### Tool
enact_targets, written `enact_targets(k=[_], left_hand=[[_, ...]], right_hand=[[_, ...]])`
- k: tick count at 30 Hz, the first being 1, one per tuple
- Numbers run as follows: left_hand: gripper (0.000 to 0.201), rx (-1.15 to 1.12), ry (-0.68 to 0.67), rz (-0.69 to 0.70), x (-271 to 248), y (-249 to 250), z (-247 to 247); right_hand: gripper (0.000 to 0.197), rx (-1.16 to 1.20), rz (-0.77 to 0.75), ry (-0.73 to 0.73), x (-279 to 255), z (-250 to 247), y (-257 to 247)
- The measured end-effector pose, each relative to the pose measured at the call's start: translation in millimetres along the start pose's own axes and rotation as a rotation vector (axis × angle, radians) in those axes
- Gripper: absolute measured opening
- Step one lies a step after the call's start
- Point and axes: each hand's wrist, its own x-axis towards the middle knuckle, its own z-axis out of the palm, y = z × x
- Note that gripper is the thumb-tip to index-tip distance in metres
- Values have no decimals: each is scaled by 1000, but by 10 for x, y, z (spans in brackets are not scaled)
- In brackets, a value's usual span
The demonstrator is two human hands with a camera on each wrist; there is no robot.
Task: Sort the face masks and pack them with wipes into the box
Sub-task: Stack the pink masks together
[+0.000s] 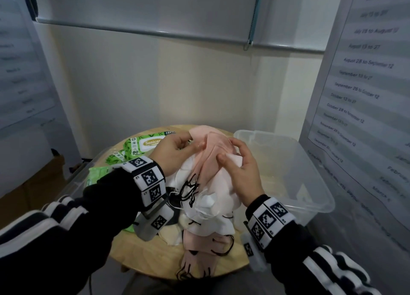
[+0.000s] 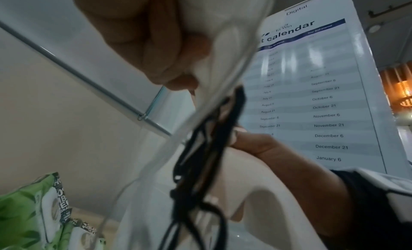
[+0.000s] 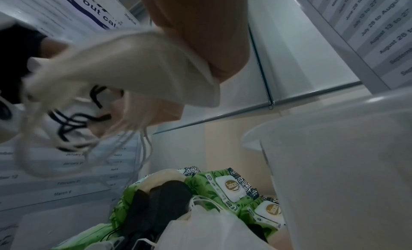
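Note:
Both hands hold a bunch of pink and white face masks (image 1: 213,159) above the round wooden table (image 1: 159,259). My left hand (image 1: 177,148) pinches the pink masks at their upper left edge. My right hand (image 1: 239,164) grips the bunch from the right, thumb on a white mask (image 1: 230,159). Black ear loops (image 1: 188,190) dangle below. More pink masks (image 1: 204,248) and white masks (image 1: 213,223) lie heaped on the table under the hands. Green wipes packs (image 1: 144,145) lie at the back left. The clear plastic box (image 1: 286,172) stands to the right, open.
Black masks (image 3: 160,201) lie on the green wipes packs (image 3: 225,187) in the right wrist view. Printed calendar boards (image 1: 363,90) stand close on the right and left. A wall and a roller blind (image 1: 155,13) are behind the table.

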Motion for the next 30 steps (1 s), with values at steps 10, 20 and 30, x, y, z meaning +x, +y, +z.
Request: enact_targets(k=[10,20,30], left_hand=[[10,147,29,-9,11,-69,-60],[22,308,-112,-4,-31,19,-117],[29,67,-44,-17,0,41,-105]], right_hand=[[13,-23,53,-21,54,-123,35],[12,-38,40,-124,81,-177,-9],[25,-25,29,90,166,-237,12]])
